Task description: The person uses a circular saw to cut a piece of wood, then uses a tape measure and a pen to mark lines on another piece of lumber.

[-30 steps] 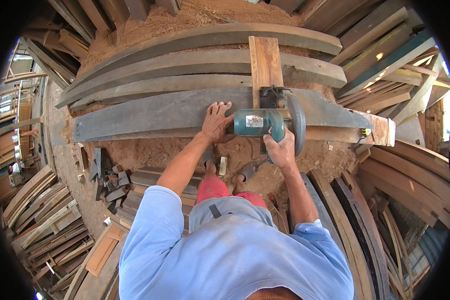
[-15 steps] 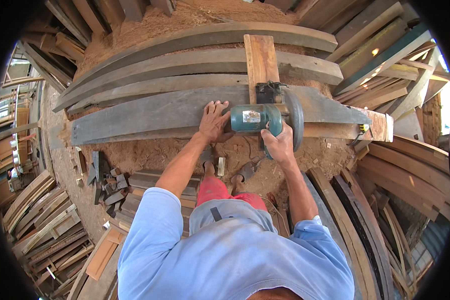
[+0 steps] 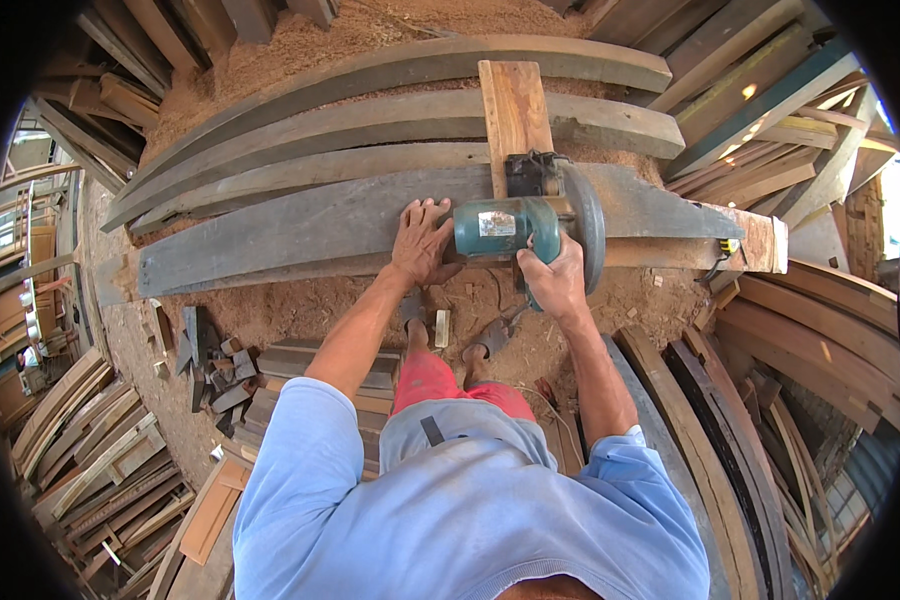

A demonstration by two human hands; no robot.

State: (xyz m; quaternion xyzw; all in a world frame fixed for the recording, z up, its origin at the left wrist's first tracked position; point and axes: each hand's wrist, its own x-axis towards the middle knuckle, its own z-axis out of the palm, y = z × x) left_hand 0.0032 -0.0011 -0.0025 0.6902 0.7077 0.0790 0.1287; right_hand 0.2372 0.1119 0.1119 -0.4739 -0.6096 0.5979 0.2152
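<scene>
A teal circular saw (image 3: pixel 494 226) rests on a wide, dark grey wooden plank (image 3: pixel 300 232). My right hand (image 3: pixel 554 276) is wrapped round the saw's rear handle. Its round grey guard (image 3: pixel 586 232) hides the blade. Beside the motor housing, my left hand (image 3: pixel 422 242) lies on the plank with its fingers spread. A reddish-brown board (image 3: pixel 516 108) runs away from the saw's base, across the curved timbers beyond.
Long curved beams (image 3: pixel 390 113) lie behind the plank on sawdust. Dark offcuts (image 3: pixel 228 372) are heaped at the lower left. Stacked timbers (image 3: pixel 820 345) stand at the right. A cord (image 3: pixel 560 415) trails near my legs. A small yellow-and-black object (image 3: pixel 730 246) sits at the plank's right end.
The whole view has shifted slightly. Both hands and the saw keep nearly the same place on the plank.
</scene>
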